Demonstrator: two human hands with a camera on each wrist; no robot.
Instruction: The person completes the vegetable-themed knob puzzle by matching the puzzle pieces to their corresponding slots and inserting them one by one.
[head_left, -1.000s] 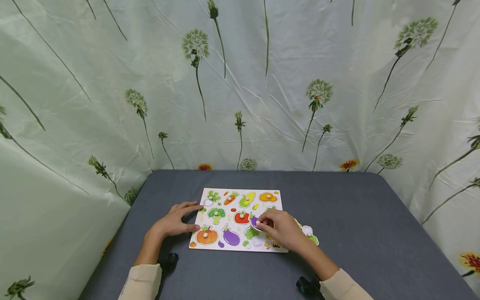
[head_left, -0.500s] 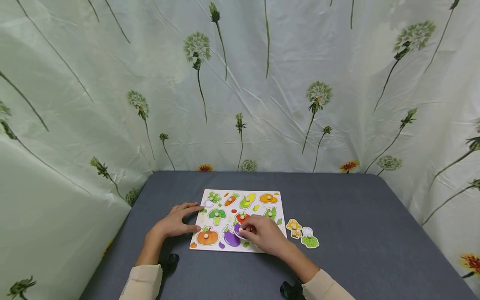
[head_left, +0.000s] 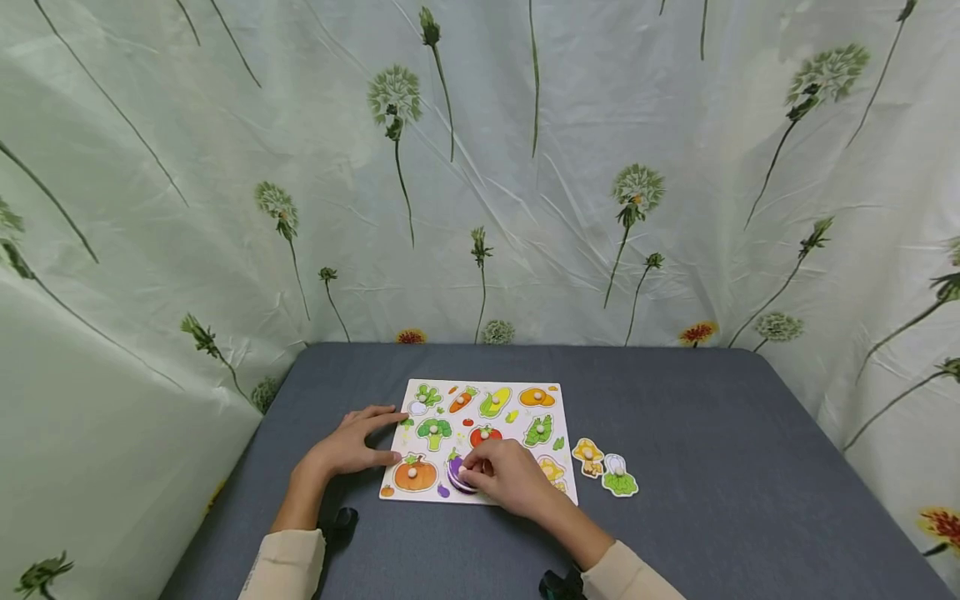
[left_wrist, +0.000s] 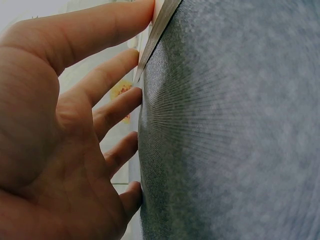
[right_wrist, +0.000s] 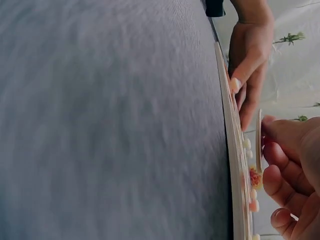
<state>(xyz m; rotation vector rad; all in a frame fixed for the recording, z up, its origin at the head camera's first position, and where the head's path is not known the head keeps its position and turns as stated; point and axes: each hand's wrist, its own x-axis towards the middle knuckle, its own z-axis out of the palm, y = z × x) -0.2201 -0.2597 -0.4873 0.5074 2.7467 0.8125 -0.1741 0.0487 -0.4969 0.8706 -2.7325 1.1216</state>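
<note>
My right hand (head_left: 506, 477) pinches the knob of an eggplant puzzle piece (head_left: 457, 477) over the lower middle of the white vegetable puzzle board (head_left: 513, 423). The piece overlaps the printed eggplant there. From the right wrist view, the piece (right_wrist: 259, 142) is seen edge-on, with a small gap between it and the board (right_wrist: 234, 170). My left hand (head_left: 348, 443) lies at the board's left side, thumb and index finger touching its edge. The left wrist view shows that hand's spread fingers (left_wrist: 115, 27) against the board edge (left_wrist: 159, 37).
Right of the board lie a mushroom piece (head_left: 588, 457) and a white-and-green leafy vegetable piece (head_left: 620, 479). Knobbed pieces sit in the board, among them a pumpkin (head_left: 415, 476), broccoli (head_left: 433, 432) and corn (head_left: 494, 402). Grey cloth (head_left: 697, 467) covers the table; a flowered curtain (head_left: 555, 250) hangs behind.
My right hand has carried the eggplant piece left across the board, from beside the tomato to the printed eggplant. The two loose pieces have come fully into view. My left hand stays put.
</note>
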